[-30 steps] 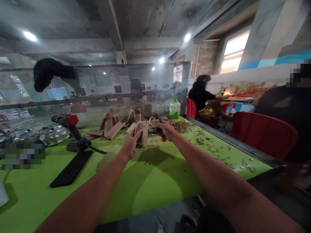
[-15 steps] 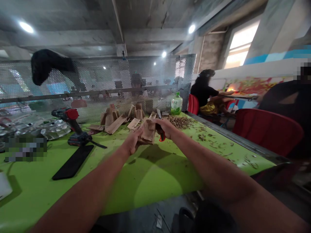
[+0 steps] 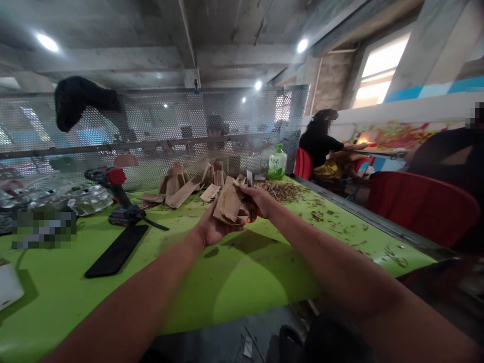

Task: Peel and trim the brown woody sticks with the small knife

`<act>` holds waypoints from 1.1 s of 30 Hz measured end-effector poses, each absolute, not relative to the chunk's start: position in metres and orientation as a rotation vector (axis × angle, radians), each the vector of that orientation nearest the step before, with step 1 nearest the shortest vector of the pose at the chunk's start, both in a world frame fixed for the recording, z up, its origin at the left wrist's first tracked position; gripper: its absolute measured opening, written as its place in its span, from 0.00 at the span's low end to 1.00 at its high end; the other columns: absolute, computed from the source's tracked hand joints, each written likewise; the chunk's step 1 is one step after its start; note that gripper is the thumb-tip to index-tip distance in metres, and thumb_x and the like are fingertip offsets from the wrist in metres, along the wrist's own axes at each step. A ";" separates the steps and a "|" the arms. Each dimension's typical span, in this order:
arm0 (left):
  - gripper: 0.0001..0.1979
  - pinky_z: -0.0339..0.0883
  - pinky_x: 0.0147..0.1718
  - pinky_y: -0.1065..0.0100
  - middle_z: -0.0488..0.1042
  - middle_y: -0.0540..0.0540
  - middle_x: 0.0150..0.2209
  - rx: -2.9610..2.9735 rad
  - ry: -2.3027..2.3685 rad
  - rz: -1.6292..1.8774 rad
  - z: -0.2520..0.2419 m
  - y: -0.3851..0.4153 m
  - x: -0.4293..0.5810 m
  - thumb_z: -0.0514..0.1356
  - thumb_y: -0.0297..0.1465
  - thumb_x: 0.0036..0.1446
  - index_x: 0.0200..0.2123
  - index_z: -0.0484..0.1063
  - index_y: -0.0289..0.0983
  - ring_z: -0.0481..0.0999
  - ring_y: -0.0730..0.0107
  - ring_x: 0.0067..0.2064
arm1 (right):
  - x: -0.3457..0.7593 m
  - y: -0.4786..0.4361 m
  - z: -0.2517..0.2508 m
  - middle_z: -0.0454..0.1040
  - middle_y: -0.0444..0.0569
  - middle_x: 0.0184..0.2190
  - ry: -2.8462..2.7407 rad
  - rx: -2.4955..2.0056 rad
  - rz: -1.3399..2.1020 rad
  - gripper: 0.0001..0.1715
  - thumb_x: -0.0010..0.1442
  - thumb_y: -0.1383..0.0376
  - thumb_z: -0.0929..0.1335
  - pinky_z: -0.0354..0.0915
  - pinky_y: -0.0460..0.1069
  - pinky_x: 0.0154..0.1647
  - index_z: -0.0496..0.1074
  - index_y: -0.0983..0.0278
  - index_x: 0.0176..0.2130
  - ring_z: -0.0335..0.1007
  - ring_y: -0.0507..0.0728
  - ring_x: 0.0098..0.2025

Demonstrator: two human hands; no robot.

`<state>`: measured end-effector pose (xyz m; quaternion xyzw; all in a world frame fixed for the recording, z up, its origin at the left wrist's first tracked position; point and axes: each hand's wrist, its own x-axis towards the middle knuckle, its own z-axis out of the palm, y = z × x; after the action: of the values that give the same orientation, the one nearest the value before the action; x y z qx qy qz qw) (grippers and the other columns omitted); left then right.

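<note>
Head view: left grip [image 3: 214, 229] is clasping a paper bag [image 3: 229, 202]; right grip [image 3: 260, 200], just beside, is clenching a red-handled tool [image 3: 251, 216].

Two bare forearms, unsleeved, rising from lower frame, left hand [image 3: 214, 230], right hand [image 3: 261, 201], both ungloved, dark blurred garment [image 3: 333, 344] bottom centre-right.

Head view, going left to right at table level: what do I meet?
Red-and-black drill → left hand holding a brown piece → right hand gripping a red-handled tool → green bottle → red chair.
</note>
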<state>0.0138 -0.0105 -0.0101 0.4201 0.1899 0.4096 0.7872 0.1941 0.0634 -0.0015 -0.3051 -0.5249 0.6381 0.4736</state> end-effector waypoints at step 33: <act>0.23 0.69 0.25 0.69 0.77 0.40 0.37 0.984 0.630 1.059 0.005 -0.012 0.015 0.52 0.48 0.65 0.46 0.74 0.35 0.75 0.67 0.31 | 0.190 0.057 -0.001 0.58 0.36 0.14 -1.486 -0.789 1.400 0.28 0.53 0.42 0.72 0.48 0.43 0.11 0.63 0.61 0.29 0.47 0.46 0.14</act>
<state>0.0146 -0.0123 0.0046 0.4425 0.2831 0.4765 0.7049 0.1897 0.0566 -0.0009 -0.3203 -0.6035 0.5682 0.4586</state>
